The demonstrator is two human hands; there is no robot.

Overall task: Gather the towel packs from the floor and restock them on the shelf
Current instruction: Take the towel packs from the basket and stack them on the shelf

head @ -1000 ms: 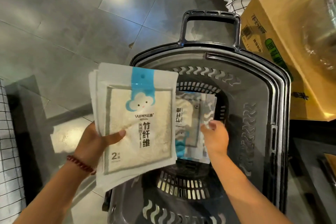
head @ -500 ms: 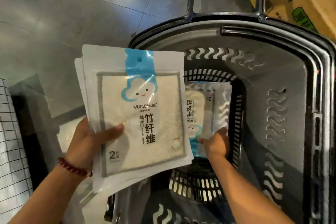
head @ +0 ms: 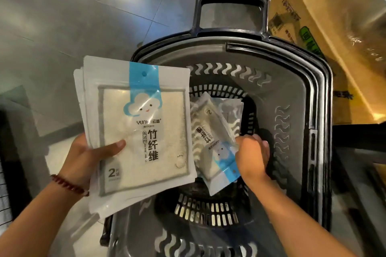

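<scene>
Head view: right hand (head: 252, 156) now pinches a white-and-blue plastic towel pack (head: 213, 144), lifted from the grey plastic basket (head: 292, 69); another pack (head: 231, 110) remains inside. Left hand (head: 83, 158) grips the gathered stack (head: 144, 131).

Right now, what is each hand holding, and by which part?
The left hand grips a stack of towel packs by its lower left side, thumb across the front. The right hand holds a single pack by its blue-banded end.
</scene>
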